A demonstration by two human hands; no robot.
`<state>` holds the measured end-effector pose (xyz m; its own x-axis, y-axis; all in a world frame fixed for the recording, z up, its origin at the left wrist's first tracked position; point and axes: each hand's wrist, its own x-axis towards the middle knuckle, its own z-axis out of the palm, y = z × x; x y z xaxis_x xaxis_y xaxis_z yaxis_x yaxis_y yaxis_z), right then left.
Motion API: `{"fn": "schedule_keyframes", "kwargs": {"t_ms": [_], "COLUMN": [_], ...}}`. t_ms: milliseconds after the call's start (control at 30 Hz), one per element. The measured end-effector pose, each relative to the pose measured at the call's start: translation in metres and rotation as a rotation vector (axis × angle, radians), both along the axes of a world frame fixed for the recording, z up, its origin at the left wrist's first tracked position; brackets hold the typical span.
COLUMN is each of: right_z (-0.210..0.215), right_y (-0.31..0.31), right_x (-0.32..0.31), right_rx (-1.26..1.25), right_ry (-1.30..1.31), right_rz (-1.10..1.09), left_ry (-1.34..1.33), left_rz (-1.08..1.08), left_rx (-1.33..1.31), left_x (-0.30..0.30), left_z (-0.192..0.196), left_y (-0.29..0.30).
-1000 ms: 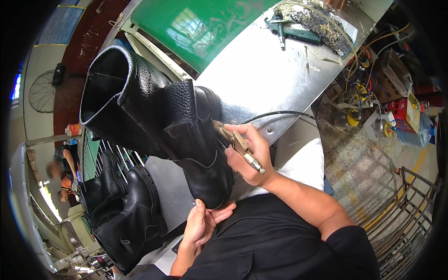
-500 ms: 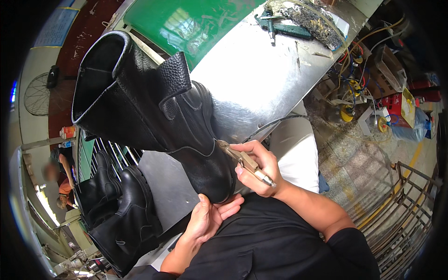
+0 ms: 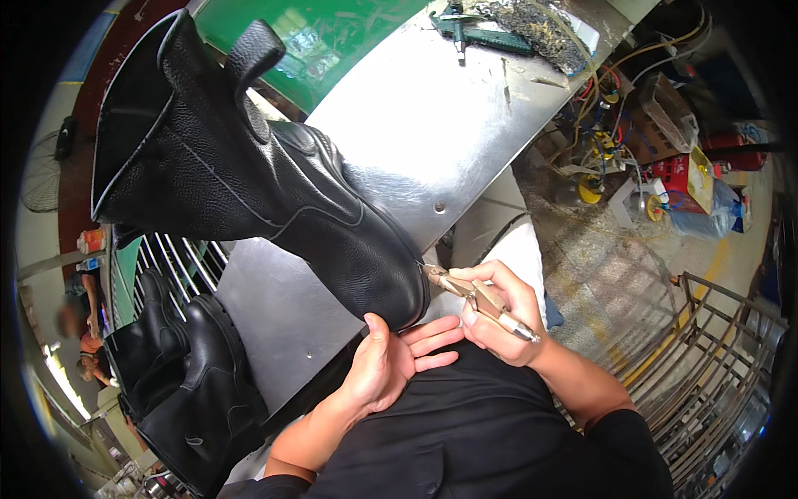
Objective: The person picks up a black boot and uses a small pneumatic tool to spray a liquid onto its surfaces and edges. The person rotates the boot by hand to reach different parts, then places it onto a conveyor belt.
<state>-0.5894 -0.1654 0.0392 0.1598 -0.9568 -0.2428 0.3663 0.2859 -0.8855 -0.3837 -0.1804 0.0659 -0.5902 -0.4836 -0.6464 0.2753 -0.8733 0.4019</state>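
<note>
The left hand (image 3: pixel 386 366), open with fingers spread, supports the toe of the black boot (image 3: pixel 274 200) from below. The right hand (image 3: pixel 499 312) is closed around pliers (image 3: pixel 474 295), whose tip touches the toe, above the steel table (image 3: pixel 432 125).

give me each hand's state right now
Left hand: open, palm propping the toe of the black boot.
Right hand: closed on the pliers.

Second pair of black boots (image 3: pixel 187 391) at lower left, metal worktable (image 3: pixel 416 133), green panel (image 3: pixel 332 33), tangled cables (image 3: pixel 607 108), red box (image 3: pixel 686 179)
</note>
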Motion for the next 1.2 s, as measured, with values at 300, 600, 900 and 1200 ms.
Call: {"fn": "schedule_keyframes", "kwargs": {"t_ms": [300, 600, 900, 1200], "right_z": [0.031, 0.008, -0.007, -0.011], "right_y": [0.017, 0.004, -0.034, -0.115], "right_x": [0.001, 0.025, 0.009, 0.011], "right_rx": [0.055, -0.156, -0.243, -0.162], "right_ry": [-0.086, 0.153, 0.054, -0.142], "right_rz": [-0.198, -0.399, -0.407, -0.306], "left_ry": [0.155, 0.105, -1.371, -0.661], "left_rz": [-0.027, -0.068, -0.094, 0.719], "left_rx": [0.008, -0.206, -1.038, -1.409], "left_x": [-0.042, -0.078, 0.17, 0.161], "left_z": [-0.017, -0.036, 0.074, -0.027], "left_y": [-0.018, -0.055, -0.113, -0.066]}}
